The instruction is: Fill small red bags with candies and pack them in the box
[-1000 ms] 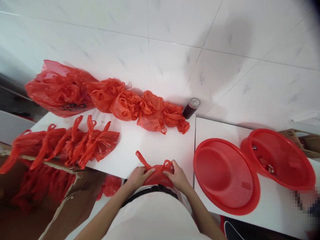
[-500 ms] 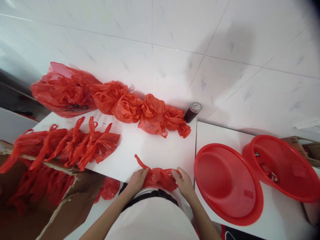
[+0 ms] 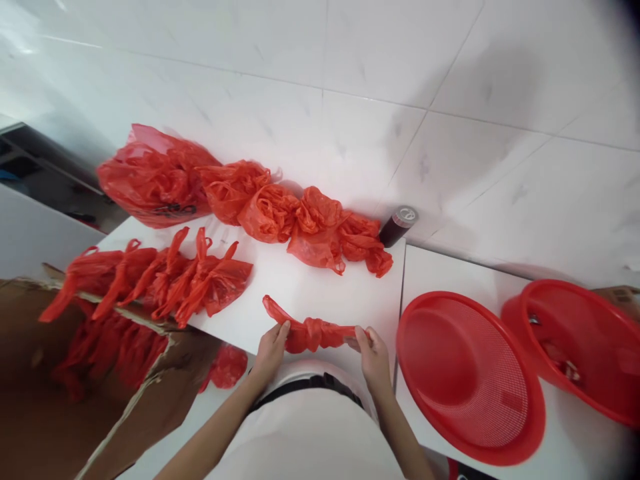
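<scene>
Between my hands, just above the table's front edge, a red plastic bag [image 3: 314, 335] is stretched sideways with a knot at its middle. My left hand [image 3: 271, 348] pinches one of its handle ends, and a loose tip sticks up past the fingers. The other end is gripped by my right hand [image 3: 370, 350], thumb on top. To the left, several knotted red bags [image 3: 165, 277] lie in an overlapping row on the white table [image 3: 265, 280]. What the held bag contains, if anything, cannot be made out.
Crumpled red bags [image 3: 273, 212] and a large red bag [image 3: 160, 177] line the wall. A dark can [image 3: 399, 225] stands at their right end. Two red baskets, one mesh [image 3: 470, 373] and one behind [image 3: 575, 333], sit right. A cardboard box [image 3: 165, 393] with red bags stands front left.
My hands have lifted slightly away from my body and pulled the bag taut, so its middle is now a tight knot. The whole view has shifted a little to the left.
</scene>
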`<state>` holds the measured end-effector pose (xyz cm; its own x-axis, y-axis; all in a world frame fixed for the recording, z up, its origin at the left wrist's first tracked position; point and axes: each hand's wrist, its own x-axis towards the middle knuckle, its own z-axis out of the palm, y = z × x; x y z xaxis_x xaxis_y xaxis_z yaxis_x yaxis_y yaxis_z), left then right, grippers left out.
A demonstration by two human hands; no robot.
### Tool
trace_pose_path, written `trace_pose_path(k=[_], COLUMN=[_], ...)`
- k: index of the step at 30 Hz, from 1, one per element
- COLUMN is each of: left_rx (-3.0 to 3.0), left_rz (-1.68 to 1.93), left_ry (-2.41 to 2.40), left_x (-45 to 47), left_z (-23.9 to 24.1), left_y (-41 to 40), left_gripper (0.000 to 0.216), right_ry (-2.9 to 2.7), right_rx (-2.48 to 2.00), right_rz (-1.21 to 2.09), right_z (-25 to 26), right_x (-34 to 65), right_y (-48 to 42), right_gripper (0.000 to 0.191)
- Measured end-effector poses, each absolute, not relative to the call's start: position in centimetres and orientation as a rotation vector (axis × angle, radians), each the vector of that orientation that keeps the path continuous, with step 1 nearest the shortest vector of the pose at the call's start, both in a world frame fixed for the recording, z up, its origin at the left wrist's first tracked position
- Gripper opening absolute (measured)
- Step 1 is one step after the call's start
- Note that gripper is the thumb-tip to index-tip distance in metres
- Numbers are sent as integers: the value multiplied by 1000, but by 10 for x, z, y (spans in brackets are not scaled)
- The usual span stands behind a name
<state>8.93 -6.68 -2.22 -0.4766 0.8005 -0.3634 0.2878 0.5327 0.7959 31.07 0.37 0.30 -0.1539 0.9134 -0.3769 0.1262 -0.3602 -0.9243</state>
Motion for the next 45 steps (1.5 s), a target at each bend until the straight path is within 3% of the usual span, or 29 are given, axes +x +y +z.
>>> trace_pose_path(k=[5, 10, 15, 19, 25, 34, 45], left_rx=[870, 1213, 1755, 1674, 1455, 1120, 443], left_rz=[912, 1065, 668, 614, 733, 894, 1243], left_ry=[2119, 2195, 1774, 1749, 1919, 2081, 2345], left_x=[73, 71, 90, 96, 78, 36, -91], left_z=[-25, -8, -2, -8, 4, 27, 47], left_y=[-79, -80, -54, -44, -48, -72, -194], left_gripper=[42, 42, 28, 16, 23, 20, 43], right_ry=[-1613, -1941, -2010, -1779, -1392, -1633, -1989], right_rx=[-1488, -1356, -1186, -1343, -1458, -1428, -1296], right_rz=[1497, 1421, 1455, 1374, 1489, 1679, 1767], right_z=[0, 13, 32, 30, 11, -1, -20], right_x=[307, 295, 289, 304, 325, 297, 222], right_y=[6, 5, 10, 18, 17, 0, 0], right_gripper=[43, 30, 27, 29, 37, 37, 31])
